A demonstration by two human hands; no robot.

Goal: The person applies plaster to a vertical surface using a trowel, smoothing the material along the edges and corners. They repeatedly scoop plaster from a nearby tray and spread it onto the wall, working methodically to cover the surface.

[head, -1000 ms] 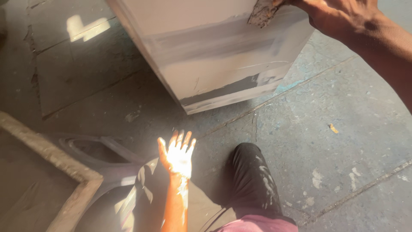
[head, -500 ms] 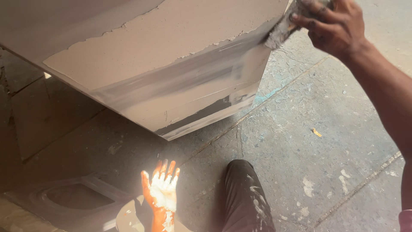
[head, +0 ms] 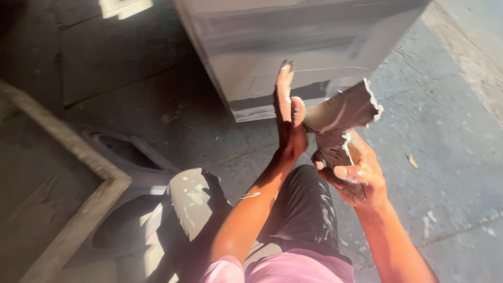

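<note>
The right hand [head: 355, 175] is closed around the handle end of a putty scraper [head: 343, 112], fingers wrapped under and thumb across the top, while the left hand [head: 288, 120] is open and flat, fingers straight and together, its palm pressed against the left edge of the blade and grasping nothing. Going from left to right: at about nine o'clock from the hands a pale wooden frame [head: 78, 157] runs diagonally across the ground, with a dark moulded panel [head: 126, 152] beside it and a sunlit knee [head: 191, 196] in spattered dark trousers nearer in. The left hand comes next, upright, fingertips pointing to twelve o'clock, toward the grey, putty-coated board [head: 293, 47] that stands tilted just beyond. The scraper's blade spreads from the right fist up toward one o'clock, its wide ragged edge caked with grey filler, and it touches the left palm on its nine o'clock side. By the look of it the tool is light and the thin blade would flex; the wet filler likely makes it slippery, so the handle is the sensible place to hold it, and the caked edge seems best left alone. At three o'clock lies stained concrete floor [head: 445, 173].
</note>
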